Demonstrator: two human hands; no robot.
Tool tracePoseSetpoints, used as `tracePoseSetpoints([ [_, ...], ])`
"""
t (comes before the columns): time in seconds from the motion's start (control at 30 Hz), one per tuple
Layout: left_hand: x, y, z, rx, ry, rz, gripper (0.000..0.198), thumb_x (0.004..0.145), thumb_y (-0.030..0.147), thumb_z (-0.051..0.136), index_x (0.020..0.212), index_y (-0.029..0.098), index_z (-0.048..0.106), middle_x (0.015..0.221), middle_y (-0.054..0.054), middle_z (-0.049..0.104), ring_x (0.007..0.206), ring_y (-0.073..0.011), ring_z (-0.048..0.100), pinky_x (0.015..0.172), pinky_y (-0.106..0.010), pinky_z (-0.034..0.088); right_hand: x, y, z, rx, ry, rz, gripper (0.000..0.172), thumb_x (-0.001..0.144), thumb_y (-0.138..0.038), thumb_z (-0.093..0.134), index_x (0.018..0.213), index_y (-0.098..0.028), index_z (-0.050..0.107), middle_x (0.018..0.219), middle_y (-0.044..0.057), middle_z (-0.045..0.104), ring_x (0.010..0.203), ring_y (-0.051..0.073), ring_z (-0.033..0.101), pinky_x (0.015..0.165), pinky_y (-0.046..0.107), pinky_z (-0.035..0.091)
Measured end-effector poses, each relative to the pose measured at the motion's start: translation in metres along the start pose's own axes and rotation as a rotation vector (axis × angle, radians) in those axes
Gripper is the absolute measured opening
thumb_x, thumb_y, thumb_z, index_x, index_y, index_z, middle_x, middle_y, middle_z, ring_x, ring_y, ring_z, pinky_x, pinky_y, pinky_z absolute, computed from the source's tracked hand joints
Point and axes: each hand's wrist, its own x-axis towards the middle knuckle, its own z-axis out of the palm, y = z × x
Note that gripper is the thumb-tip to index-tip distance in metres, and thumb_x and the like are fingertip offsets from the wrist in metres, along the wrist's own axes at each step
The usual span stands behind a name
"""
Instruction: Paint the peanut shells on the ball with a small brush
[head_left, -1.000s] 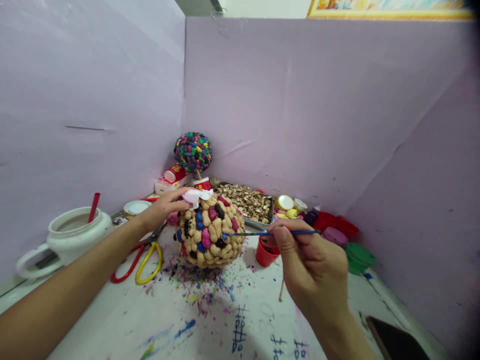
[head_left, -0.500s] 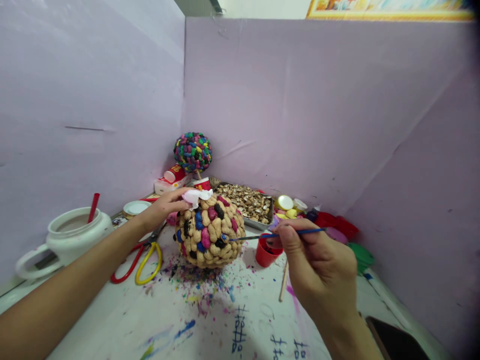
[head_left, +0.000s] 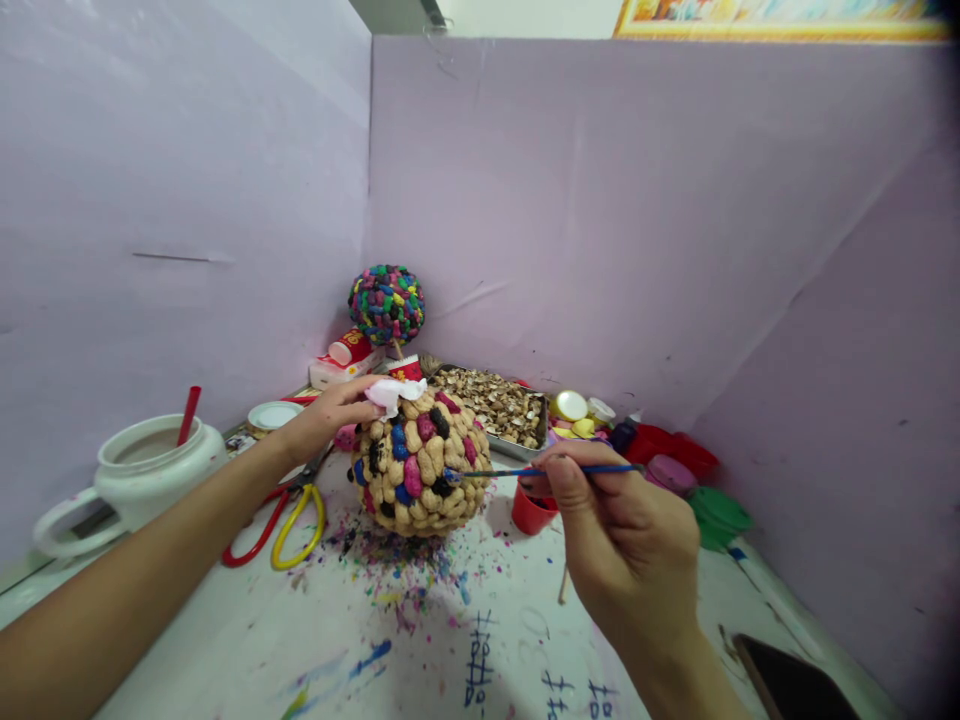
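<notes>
A ball covered in peanut shells (head_left: 420, 465), some painted blue, pink and black, rests on the paint-spattered white table (head_left: 420, 640). My left hand (head_left: 330, 415) holds a crumpled white tissue (head_left: 394, 392) against the top of the ball. My right hand (head_left: 622, 540) pinches a thin blue paintbrush (head_left: 536, 471); its tip touches a blue shell on the ball's right side. A small red cup (head_left: 531, 510) stands just below the brush.
A finished multicoloured shell ball (head_left: 386, 303) stands at the back. A metal tray of loose shells (head_left: 499, 402), paint lids and red and green containers (head_left: 675, 465) lie to the right. Red and yellow scissors (head_left: 281, 520) and a white pot (head_left: 131, 475) sit left. Purple walls enclose the desk.
The brush tip drew back slightly from the ball and returned to the blue shell; my right hand shifted right, then back left. My left hand stayed on top of the ball.
</notes>
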Motion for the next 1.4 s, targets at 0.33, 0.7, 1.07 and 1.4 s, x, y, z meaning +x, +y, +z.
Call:
tracePoseSetpoints([
  [0.33, -0.0003, -0.0025, -0.0006, -0.024, -0.005, 0.004, 0.051, 0.072, 0.031, 0.06, 0.121, 0.019, 0.064, 0.113, -0.005, 0.07, 0.109, -0.0317, 0.058, 0.097, -0.043, 0.043, 0.0038, 0.0024, -0.002, 0.004, -0.022, 0.02, 0.025, 0.089, -0.02, 0.053, 0.064, -0.019, 0.056, 0.062, 0.0, 0.07, 0.047, 0.01, 0.065, 0.042, 0.019, 0.048],
  [0.7, -0.0001, -0.0008, -0.0003, -0.018, -0.004, -0.002, 0.051, 0.07, 0.031, 0.06, 0.12, 0.017, 0.064, 0.114, -0.006, 0.069, 0.111, -0.0318, 0.056, 0.098, -0.042, 0.041, 0.0032, 0.0035, -0.0024, -0.029, 0.03, -0.011, 0.016, 0.089, -0.019, 0.055, 0.075, -0.017, 0.063, 0.064, 0.0, 0.071, 0.049, 0.009, 0.067, 0.045, 0.017, 0.048],
  [1.07, -0.0009, 0.0001, 0.0003, -0.029, -0.012, -0.014, 0.052, 0.072, 0.032, 0.061, 0.122, 0.019, 0.063, 0.119, -0.005, 0.068, 0.115, -0.0325, 0.055, 0.1, -0.042, 0.041, 0.0004, -0.0023, -0.001, 0.007, -0.021, -0.017, 0.02, 0.09, -0.018, 0.051, 0.076, -0.018, 0.064, 0.063, 0.0, 0.07, 0.055, 0.012, 0.067, 0.047, 0.022, 0.048],
  [1.4, 0.0005, -0.0015, -0.0005, -0.023, -0.012, -0.015, 0.053, 0.072, 0.032, 0.06, 0.122, 0.018, 0.063, 0.121, -0.006, 0.067, 0.117, -0.0335, 0.054, 0.101, -0.043, 0.04, -0.0001, -0.002, 0.0008, 0.052, -0.042, -0.003, 0.019, 0.091, -0.018, 0.05, 0.077, -0.018, 0.063, 0.067, 0.002, 0.071, 0.059, 0.012, 0.068, 0.049, 0.022, 0.05],
])
